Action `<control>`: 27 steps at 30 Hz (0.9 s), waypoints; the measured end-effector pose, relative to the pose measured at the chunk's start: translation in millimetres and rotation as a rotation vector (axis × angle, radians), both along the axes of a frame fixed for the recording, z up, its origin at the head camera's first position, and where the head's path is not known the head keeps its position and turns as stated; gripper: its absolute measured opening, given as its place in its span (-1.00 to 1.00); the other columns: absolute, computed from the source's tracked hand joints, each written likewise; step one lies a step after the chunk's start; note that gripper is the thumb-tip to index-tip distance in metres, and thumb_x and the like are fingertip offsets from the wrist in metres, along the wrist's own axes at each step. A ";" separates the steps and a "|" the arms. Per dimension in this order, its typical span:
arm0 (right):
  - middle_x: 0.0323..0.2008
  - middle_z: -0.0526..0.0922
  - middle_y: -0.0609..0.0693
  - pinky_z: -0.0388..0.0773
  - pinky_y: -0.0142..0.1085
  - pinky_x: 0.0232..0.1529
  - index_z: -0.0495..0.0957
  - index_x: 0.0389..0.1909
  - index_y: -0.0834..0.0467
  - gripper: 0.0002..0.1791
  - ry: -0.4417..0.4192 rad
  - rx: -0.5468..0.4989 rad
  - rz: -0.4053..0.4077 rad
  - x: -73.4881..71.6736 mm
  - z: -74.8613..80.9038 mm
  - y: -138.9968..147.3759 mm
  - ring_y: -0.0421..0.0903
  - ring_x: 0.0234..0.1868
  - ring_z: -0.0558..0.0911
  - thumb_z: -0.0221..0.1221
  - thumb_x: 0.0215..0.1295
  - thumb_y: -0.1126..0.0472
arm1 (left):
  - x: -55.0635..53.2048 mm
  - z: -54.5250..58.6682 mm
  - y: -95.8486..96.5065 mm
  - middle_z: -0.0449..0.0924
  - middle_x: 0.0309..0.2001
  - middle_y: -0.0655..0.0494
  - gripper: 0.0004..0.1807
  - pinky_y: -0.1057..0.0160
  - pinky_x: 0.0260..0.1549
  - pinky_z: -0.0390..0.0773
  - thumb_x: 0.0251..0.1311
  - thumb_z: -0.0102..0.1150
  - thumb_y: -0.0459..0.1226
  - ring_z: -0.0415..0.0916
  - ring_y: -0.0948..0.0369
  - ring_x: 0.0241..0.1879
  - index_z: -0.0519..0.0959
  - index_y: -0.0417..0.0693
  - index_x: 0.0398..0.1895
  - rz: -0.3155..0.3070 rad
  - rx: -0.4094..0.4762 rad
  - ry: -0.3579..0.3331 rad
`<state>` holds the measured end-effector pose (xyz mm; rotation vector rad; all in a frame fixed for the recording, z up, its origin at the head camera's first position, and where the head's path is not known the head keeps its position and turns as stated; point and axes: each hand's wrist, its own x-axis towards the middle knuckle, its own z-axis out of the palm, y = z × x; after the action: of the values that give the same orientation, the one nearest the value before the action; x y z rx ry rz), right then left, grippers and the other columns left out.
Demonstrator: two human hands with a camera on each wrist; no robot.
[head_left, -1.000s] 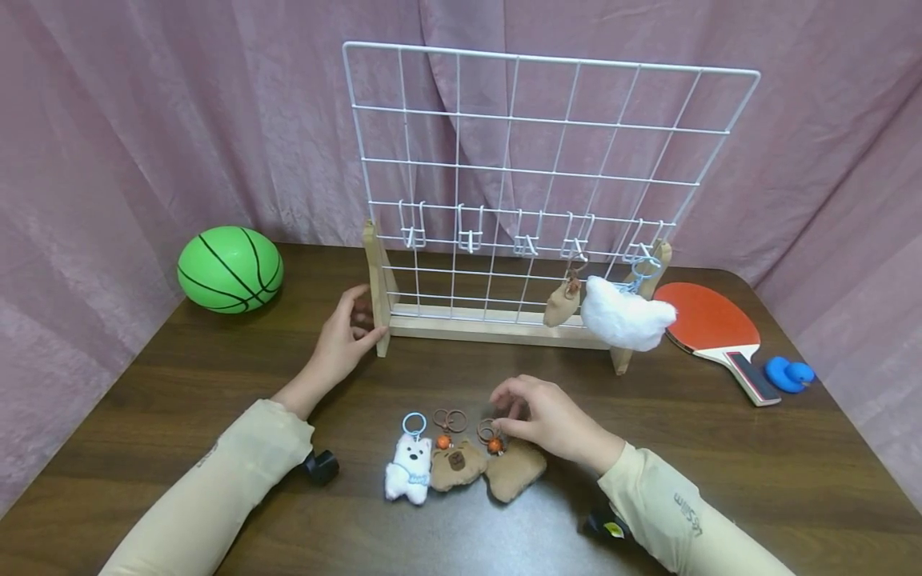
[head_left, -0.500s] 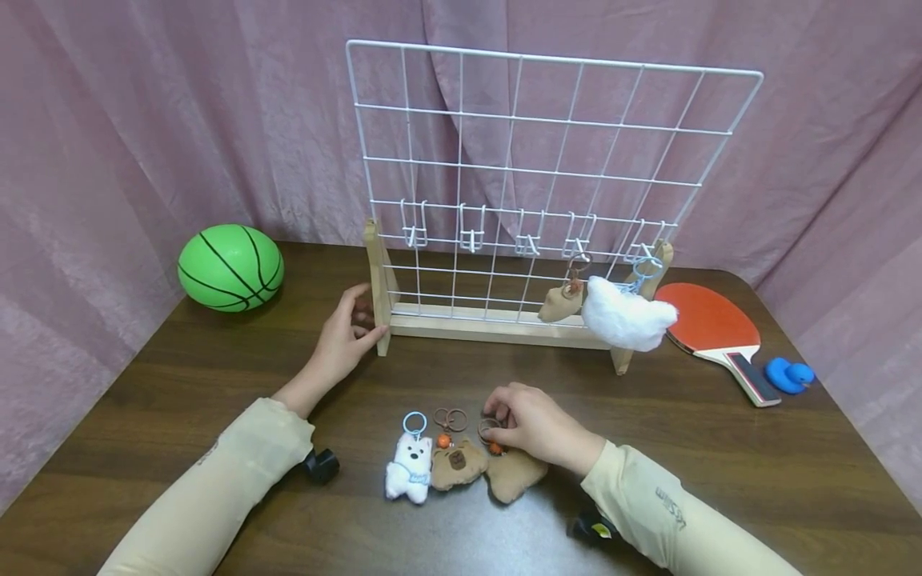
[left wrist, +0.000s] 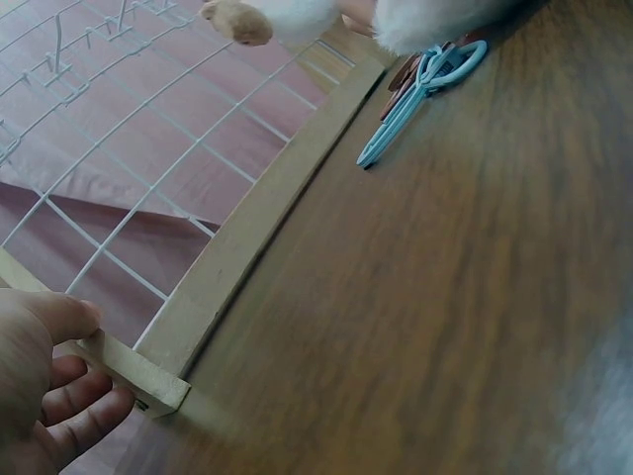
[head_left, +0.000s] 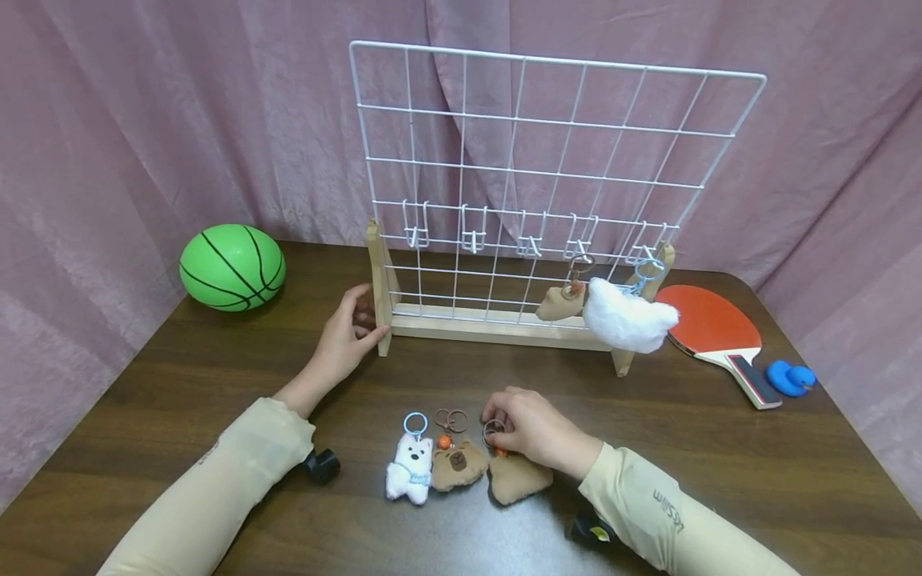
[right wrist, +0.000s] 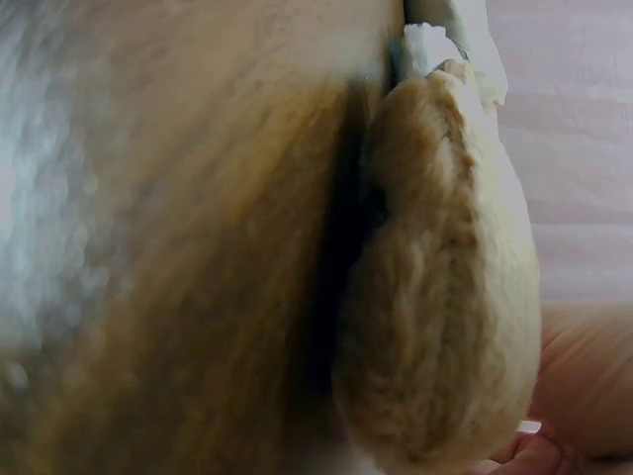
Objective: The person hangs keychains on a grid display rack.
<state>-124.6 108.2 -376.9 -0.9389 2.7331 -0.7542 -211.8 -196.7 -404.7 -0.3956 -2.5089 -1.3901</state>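
My left hand pinches the left wooden upright of a white wire grid rack, thumb in front and fingers behind in the left wrist view. On the table, my right hand pinches the metal ring of a plain brown plush keychain; its furry body fills much of the right wrist view. To its left lie a brown bear-faced plush keychain and a white bear plush keychain with a blue ring.
From the right hooks of the rack hang a small brown plush keychain and a white fluffy one. Three hooks to their left carry nothing. A green ball sits at the left, a red paddle and blue rubber duck at the right.
My right hand has come down and left onto the plain brown keychain's ring, and the plush has shifted slightly right. The hanging brown keychain has swung a little. The left hand stays put.
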 end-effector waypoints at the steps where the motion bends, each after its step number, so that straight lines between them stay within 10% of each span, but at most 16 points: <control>1: -0.49 0.54 -0.09 0.43 -0.48 -0.40 0.60 -0.32 0.16 -0.82 -0.003 -0.003 0.003 0.1 0.0 0.1 -0.26 -0.45 0.48 0.36 0.04 0.29 | 0.1 -0.2 0.1 0.46 -0.02 -0.31 -0.26 0.25 -0.26 0.64 0.16 0.25 -0.44 0.54 -0.12 -0.09 0.11 -0.21 0.37 0.001 0.000 0.000; 27: -0.43 0.65 -0.07 0.59 -0.48 -0.36 0.61 -0.31 0.16 -0.95 -0.163 -0.220 0.055 6.6 29.0 14.8 -0.38 -0.43 0.57 0.26 0.20 0.31 | 0.8 1.4 0.2 0.49 -0.03 -0.33 -0.26 0.38 -0.28 0.61 0.14 0.26 -0.45 0.55 -0.12 -0.09 0.12 -0.23 0.36 0.007 0.010 0.002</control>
<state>-118.0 122.9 -347.9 -0.9426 2.5110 -1.0868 -211.1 -196.4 -403.3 -0.3855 -2.4982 -1.3983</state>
